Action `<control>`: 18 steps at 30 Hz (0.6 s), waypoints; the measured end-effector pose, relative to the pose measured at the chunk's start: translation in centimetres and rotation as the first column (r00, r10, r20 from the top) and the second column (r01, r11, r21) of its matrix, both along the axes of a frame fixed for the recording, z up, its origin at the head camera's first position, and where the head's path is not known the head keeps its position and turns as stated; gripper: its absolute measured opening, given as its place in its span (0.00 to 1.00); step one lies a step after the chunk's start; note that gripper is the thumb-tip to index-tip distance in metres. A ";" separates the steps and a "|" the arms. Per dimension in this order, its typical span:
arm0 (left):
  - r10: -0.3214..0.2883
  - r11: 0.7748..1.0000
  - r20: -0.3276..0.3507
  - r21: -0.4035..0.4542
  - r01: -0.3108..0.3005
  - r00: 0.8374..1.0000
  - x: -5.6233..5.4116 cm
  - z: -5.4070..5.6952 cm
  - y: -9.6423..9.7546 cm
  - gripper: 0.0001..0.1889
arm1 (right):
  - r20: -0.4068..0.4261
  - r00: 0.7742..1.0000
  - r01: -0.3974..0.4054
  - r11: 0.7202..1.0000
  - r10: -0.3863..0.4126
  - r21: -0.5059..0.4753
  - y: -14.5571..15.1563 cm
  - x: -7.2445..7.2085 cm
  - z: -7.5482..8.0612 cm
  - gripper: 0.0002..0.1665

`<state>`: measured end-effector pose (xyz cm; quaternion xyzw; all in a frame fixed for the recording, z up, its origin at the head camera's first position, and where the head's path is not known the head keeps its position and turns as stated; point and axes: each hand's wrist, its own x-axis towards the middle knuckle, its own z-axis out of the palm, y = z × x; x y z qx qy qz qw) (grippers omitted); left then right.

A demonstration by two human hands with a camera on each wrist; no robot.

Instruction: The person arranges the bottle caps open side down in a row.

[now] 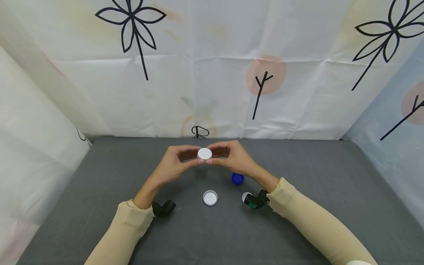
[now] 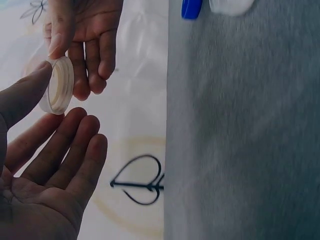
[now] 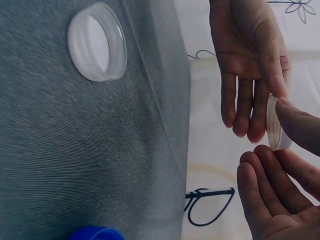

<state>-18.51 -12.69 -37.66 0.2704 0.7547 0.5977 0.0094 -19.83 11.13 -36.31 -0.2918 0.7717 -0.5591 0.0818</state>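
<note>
I see left hand (image 1: 172, 163) and right hand (image 1: 239, 158) pinching a white cap (image 1: 204, 153); blue cap (image 1: 237, 179) is partly hidden. Wrist camera (image 1: 257, 201) kinda blocks another white piece (image 1: 245, 196).

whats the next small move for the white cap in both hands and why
Probably lower the white cap toward the gray table: the left hand and right hand both pinch it above the surface, while a blue cap and another white cap lie there.

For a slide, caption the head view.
Left hand and right hand hold up a white cap; a blue cap and another white cap lie on the tabletop.
</note>
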 end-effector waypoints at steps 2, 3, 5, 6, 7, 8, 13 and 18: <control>0.016 1.000 0.002 -0.005 -0.016 1.000 -0.4 -0.2 -0.6 0.17 | -0.001 1.000 -0.009 1.000 0.009 0.019 -0.6 -0.7 0.0 0.21; 0.023 1.000 0.005 -0.008 -0.023 1.000 -0.5 -0.2 -0.8 0.17 | -0.001 1.000 -0.013 1.000 0.013 0.023 -0.9 -1.0 -0.1 0.21; 0.041 0.999 0.011 -0.022 -0.041 0.999 -0.9 -0.4 -1.3 0.18 | 0.000 1.000 -0.017 0.999 0.017 0.036 -1.6 -1.6 -0.3 0.20; 0.052 0.998 0.018 -0.031 -0.051 0.999 -1.0 -0.4 -1.5 0.18 | -0.003 1.000 -0.018 0.999 0.018 0.043 -1.9 -1.9 -0.4 0.20; 0.059 0.997 0.020 -0.042 -0.058 0.998 -1.2 -0.6 -1.7 0.18 | -0.006 1.000 -0.017 0.998 0.017 0.052 -2.2 -2.2 -0.5 0.20; 0.067 0.997 0.024 -0.051 -0.065 0.997 -1.3 -0.6 -1.8 0.18 | -0.010 1.000 -0.016 0.998 0.016 0.062 -2.5 -2.4 -0.6 0.20; 0.110 0.989 0.018 -0.097 -0.108 0.994 -2.1 -1.4 -2.3 0.18 | -0.037 0.999 -0.012 0.994 0.017 0.110 -3.7 -3.7 -1.5 0.18; 0.152 0.974 0.015 -0.173 -0.148 0.988 -2.6 -2.5 -2.6 0.18 | -0.019 1.000 -0.008 0.983 0.012 0.185 -4.4 -4.6 -2.2 0.18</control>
